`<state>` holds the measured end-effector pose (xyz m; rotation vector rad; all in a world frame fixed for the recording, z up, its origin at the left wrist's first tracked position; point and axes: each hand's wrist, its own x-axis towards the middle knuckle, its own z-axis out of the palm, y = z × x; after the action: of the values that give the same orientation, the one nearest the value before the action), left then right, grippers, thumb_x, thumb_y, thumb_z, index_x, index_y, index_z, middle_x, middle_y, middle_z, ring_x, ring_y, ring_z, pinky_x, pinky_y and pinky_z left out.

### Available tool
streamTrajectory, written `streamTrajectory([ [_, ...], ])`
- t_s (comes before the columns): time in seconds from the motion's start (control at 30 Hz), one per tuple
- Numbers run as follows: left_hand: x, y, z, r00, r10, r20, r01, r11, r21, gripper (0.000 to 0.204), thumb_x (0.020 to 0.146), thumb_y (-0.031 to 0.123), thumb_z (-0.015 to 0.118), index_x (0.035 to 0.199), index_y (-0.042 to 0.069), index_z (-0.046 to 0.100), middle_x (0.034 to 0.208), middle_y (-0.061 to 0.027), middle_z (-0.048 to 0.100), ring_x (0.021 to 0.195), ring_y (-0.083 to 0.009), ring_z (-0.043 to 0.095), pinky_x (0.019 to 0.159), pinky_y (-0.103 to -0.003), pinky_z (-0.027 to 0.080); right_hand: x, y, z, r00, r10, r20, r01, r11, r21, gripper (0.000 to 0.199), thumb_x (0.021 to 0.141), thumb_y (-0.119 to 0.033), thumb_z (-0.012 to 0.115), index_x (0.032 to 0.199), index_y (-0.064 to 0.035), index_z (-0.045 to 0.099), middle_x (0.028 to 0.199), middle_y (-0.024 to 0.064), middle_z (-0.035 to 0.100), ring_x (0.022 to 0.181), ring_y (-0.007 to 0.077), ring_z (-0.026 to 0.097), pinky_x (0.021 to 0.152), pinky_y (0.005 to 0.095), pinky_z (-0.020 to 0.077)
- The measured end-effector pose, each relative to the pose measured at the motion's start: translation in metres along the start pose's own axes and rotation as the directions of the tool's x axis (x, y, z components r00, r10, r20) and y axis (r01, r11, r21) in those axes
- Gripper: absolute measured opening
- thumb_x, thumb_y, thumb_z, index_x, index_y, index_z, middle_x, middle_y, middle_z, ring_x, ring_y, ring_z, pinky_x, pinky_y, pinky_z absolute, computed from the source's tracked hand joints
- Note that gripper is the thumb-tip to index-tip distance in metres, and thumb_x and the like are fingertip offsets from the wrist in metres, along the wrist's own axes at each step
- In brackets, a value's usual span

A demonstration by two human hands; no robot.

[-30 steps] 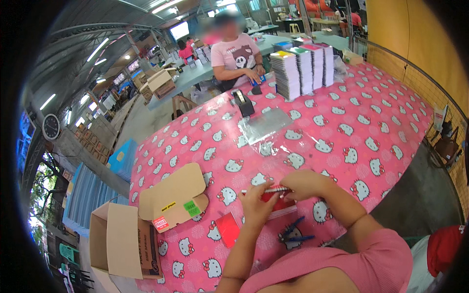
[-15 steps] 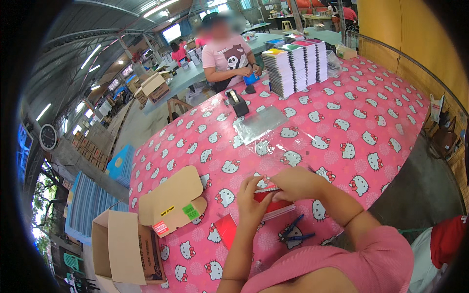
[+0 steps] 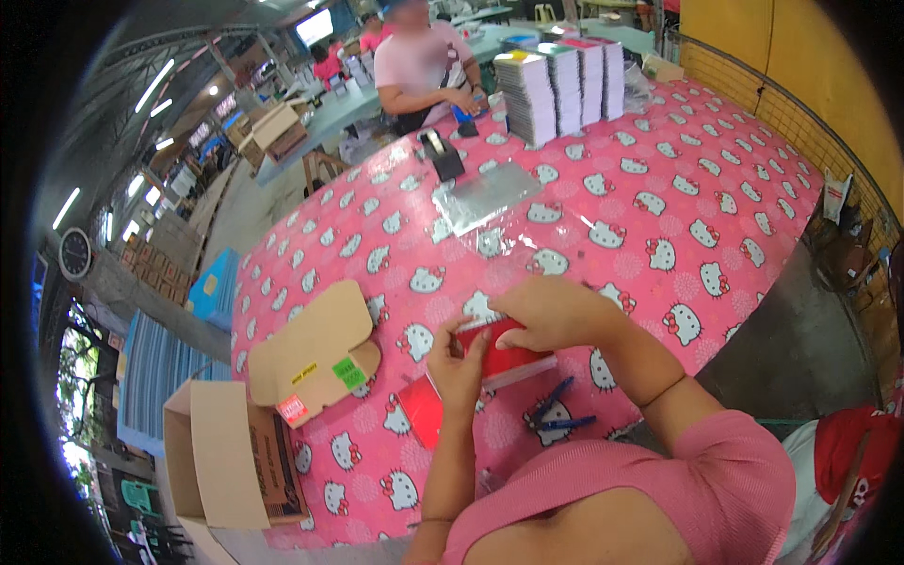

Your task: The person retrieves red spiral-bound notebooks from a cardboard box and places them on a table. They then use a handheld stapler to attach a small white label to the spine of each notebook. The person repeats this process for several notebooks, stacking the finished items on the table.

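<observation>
Head view looks down on both my hands, meeting over a red booklet (image 3: 504,358) near my edge of the pink patterned table (image 3: 716,198). My left hand (image 3: 459,365) is closed on the booklet's left end, fingers curled around it, and my right hand (image 3: 551,313) lies over its top edge with the fingers bent down onto the cover, so both hands have hold of the same thing. Just left of it and nearer me, a flat red sheet (image 3: 421,411) lies on the cloth, touching nothing I hold. Two blue pens (image 3: 556,414) lie just under my right forearm, close enough to get in the way. Further left, a flattened cardboard flap (image 3: 315,348) with small stickers sits on the table, and an open cardboard box (image 3: 221,461) stands past the table edge beside it. Ahead of my hands the cloth is open up to a clear plastic sleeve (image 3: 485,196) and a black tape dispenser (image 3: 441,155) beyond it. At the far edge stand tall stacks of booklets (image 3: 560,85), with another person in a pink shirt (image 3: 424,61) at work beside them, well apart from me. The right side of the table runs bare to its curved rim.
</observation>
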<state>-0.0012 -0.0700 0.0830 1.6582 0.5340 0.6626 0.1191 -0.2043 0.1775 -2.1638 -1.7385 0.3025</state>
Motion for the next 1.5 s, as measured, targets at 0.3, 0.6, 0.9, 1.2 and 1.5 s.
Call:
streamTrajectory([
  [0.3, -0.002, -0.003, 0.01, 0.987, 0.158, -0.019, -0.155, 0.926, -0.344, 0.038, 0.076, -0.009, 0.068, 0.108, 0.001, 0.049, 0.095, -0.0046, 0.055, 0.077, -0.0075, 0.054, 0.064, -0.019, 0.046, 0.006, -0.002, 0.012, 1.0, 0.015, 0.015, -0.015, 0.999, -0.039, 0.032, 0.072, -0.026, 0.069, 0.087, 0.0014, 0.061, 0.077, 0.0187, 0.063, 0.076, 0.0362, 0.063, 0.067, 0.0446, 0.0487],
  [0.6, 0.0, -0.005, 0.011, 0.992, 0.127, 0.007, -0.11, 0.885, -0.452, 0.033, 0.078, -0.008, 0.066, 0.106, 0.002, 0.051, 0.099, -0.0057, 0.056, 0.085, -0.0098, 0.057, 0.068, -0.021, 0.047, 0.024, 0.004, 0.011, 0.972, 0.153, 0.18, -0.132, 0.984, -0.123, 0.037, 0.071, -0.027, 0.069, 0.095, 0.0006, 0.063, 0.083, 0.0193, 0.064, 0.079, 0.0347, 0.063, 0.07, 0.0448, 0.0487],
  [0.9, -0.003, -0.017, -0.002, 0.997, 0.074, 0.025, -0.056, 0.899, -0.434, 0.026, 0.082, -0.003, 0.065, 0.106, -0.001, 0.058, 0.096, -0.0037, 0.062, 0.066, -0.0017, 0.051, 0.045, -0.016, 0.034, 0.027, 0.001, 0.015, 0.983, 0.121, 0.138, -0.103, 0.986, -0.129, 0.04, 0.07, -0.033, 0.069, 0.094, -0.0009, 0.064, 0.082, 0.0182, 0.064, 0.081, 0.0357, 0.062, 0.069, 0.0453, 0.0484],
  [1.2, -0.001, -0.016, 0.002, 0.999, 0.028, -0.037, -0.043, 0.849, -0.527, 0.028, 0.079, -0.008, 0.065, 0.107, -0.005, 0.062, 0.086, -0.0066, 0.066, 0.066, -0.0083, 0.059, 0.06, -0.018, 0.046, 0.018, -0.018, -0.001, 0.999, 0.044, 0.026, -0.042, 0.998, -0.051, 0.034, 0.07, -0.024, 0.071, 0.094, -0.001, 0.063, 0.083, 0.0194, 0.063, 0.082, 0.036, 0.062, 0.071, 0.0434, 0.0486],
  [1.5, -0.002, -0.009, -0.003, 0.997, 0.081, -0.003, -0.071, 0.851, -0.521, 0.024, 0.075, -0.01, 0.068, 0.098, -0.004, 0.062, 0.095, -0.0102, 0.065, 0.087, -0.0139, 0.061, 0.076, -0.023, 0.051, -0.026, -0.036, 0.038, 0.788, -0.221, -0.575, 0.282, 0.959, 0.019, 0.037, 0.076, -0.03, 0.069, 0.098, -0.0025, 0.058, 0.09, 0.0156, 0.061, 0.08, 0.0316, 0.06, 0.069, 0.0409, 0.0472],
])
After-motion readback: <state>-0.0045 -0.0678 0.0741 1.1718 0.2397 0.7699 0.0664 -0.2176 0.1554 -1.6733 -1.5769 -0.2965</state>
